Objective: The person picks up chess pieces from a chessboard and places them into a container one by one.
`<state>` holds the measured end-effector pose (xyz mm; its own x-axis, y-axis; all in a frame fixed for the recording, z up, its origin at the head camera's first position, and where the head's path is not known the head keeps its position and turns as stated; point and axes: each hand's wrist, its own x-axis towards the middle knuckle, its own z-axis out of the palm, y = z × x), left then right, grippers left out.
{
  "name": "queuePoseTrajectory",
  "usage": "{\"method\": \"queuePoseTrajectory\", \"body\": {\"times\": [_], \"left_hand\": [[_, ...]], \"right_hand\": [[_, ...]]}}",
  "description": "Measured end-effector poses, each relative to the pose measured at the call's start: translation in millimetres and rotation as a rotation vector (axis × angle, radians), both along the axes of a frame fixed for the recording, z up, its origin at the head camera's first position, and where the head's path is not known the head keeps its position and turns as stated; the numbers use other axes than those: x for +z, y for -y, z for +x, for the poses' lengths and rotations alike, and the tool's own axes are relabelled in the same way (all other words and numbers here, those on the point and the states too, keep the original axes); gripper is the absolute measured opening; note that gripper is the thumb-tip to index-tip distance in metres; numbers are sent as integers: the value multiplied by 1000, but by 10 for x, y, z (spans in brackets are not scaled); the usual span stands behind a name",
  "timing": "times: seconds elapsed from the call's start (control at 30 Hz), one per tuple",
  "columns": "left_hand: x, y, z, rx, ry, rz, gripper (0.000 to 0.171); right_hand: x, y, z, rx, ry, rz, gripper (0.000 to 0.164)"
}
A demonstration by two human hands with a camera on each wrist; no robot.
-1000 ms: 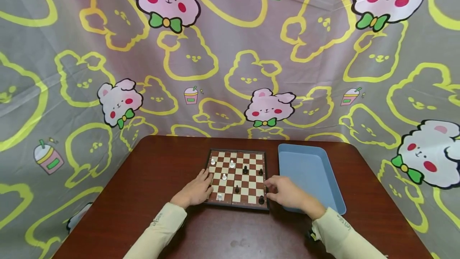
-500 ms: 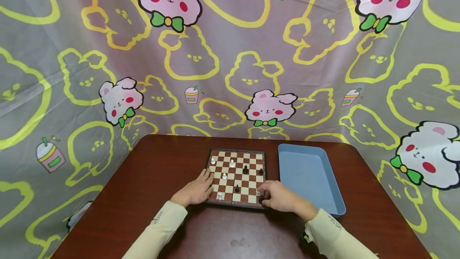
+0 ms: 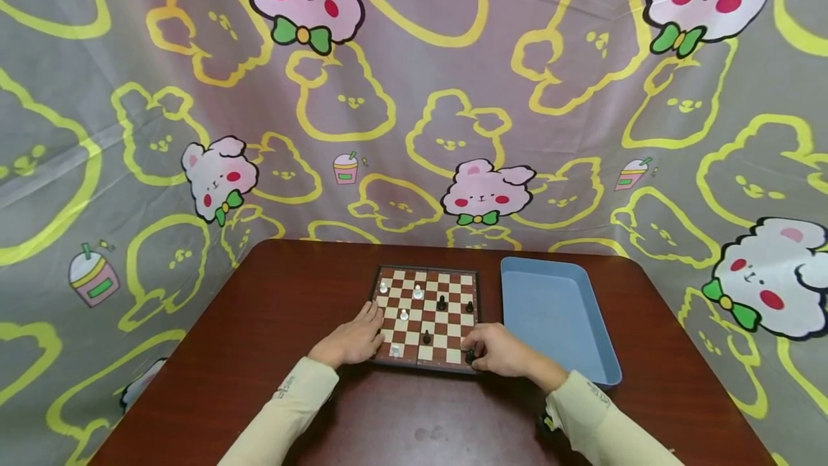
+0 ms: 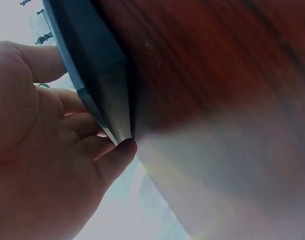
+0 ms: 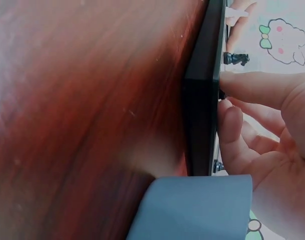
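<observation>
A brown-and-cream chessboard (image 3: 453, 317) with a dark rim lies on the table. My left hand (image 3: 352, 336) rests along its left edge, fingers extended; in the left wrist view, the fingers (image 4: 115, 160) touch the board's side. At the near right corner, my right hand (image 3: 504, 351) pinches a small black chess piece (image 3: 470, 356) between thumb and forefinger. The right wrist view shows that piece mostly hidden by the fingertips, close over the board, with a black knight (image 5: 236, 58) beyond.
White pieces, including one white piece (image 3: 417, 292), stand on the left half. Black pieces, among them one black piece (image 3: 442, 302), stand on the right half. A blue tray (image 3: 550, 318) lies just right of the board on the brown table (image 3: 284, 286). Patterned cloth (image 3: 388, 128) hangs around the table.
My right hand has come from the board's right edge inward and toward the near right corner, reaching the black piece there. My left hand has stayed on the left edge.
</observation>
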<state>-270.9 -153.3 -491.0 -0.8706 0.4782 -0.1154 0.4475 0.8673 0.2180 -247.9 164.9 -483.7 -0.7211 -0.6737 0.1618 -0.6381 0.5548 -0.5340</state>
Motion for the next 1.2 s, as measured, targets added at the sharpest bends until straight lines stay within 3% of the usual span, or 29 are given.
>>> {"method": "queuePoseTrajectory", "body": {"times": [0.53, 0.93, 1.2], "left_hand": [[-8, 1, 35, -5, -13, 25, 54], [-18, 6, 26, -4, -23, 32, 55], [-13, 14, 33, -7, -27, 24, 55]], "right_hand": [[11, -2, -44, 51, 49, 56, 19], [-3, 4, -60, 5, 99, 16, 14], [96, -49, -79, -3, 91, -7, 14]]}}
